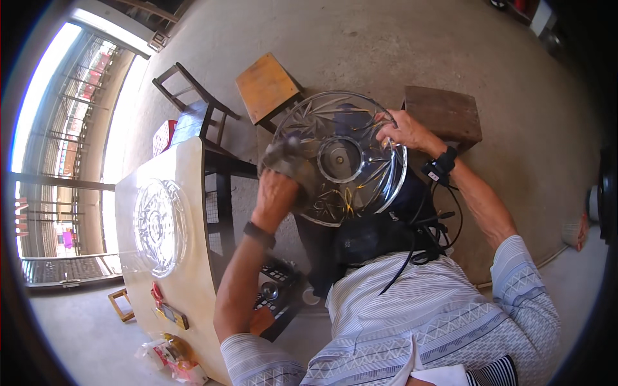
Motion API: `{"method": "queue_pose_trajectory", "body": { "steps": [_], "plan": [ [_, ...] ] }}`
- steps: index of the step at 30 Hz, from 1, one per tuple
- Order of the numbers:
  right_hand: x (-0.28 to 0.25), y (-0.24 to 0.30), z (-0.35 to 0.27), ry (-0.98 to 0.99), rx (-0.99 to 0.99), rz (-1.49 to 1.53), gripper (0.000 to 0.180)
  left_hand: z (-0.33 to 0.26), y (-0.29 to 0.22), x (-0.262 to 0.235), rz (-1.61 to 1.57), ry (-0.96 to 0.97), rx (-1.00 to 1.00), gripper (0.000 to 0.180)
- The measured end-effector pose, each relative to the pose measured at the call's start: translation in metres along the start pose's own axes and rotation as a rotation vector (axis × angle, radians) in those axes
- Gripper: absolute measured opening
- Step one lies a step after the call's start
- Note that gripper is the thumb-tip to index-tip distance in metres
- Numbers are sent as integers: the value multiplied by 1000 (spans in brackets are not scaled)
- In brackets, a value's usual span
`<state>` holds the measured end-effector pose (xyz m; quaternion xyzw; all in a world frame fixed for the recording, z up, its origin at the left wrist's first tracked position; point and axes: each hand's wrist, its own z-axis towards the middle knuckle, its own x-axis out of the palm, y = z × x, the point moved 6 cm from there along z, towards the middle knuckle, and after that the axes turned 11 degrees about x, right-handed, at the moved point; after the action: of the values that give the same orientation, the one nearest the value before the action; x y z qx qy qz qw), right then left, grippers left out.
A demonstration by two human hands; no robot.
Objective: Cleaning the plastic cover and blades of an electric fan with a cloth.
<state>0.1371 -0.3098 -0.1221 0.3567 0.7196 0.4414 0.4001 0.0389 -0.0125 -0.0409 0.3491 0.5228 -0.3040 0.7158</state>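
Note:
I hold a large round clear glass platter (376, 183), cut with a leaf-like pattern and a raised ring at its centre, tilted over my lap. My right hand (405, 132) grips its rim at the upper right, fingers curled over the edge. At the platter's left side, my left hand (277, 196) is closed on a grey-brown cloth (293, 168) pressed against the glass. The cloth is smeared by motion, and my left fingertips are hidden in it. A similar round patterned glass platter (158, 228) lies on the table to my left, shining in bright light.
The pale table (193, 296) carries a small red item (156, 294) and a dark-edged rectangular object (174, 315). Beyond stand a dark chair (191, 119), a wooden stool (267, 87) and a brown wooden box (444, 116). Black cables (454, 206) hang by my right wrist.

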Motion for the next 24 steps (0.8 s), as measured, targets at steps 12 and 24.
{"method": "queue_pose_trajectory", "body": {
  "steps": [12,24],
  "plan": [
    [2,2,-2,14,25,2,44,87,54,83,-225,82,-213,21],
    [1,-7,2,-6,-55,-76,36,84,-68,96,-433,65,242,50]
  ]
}}
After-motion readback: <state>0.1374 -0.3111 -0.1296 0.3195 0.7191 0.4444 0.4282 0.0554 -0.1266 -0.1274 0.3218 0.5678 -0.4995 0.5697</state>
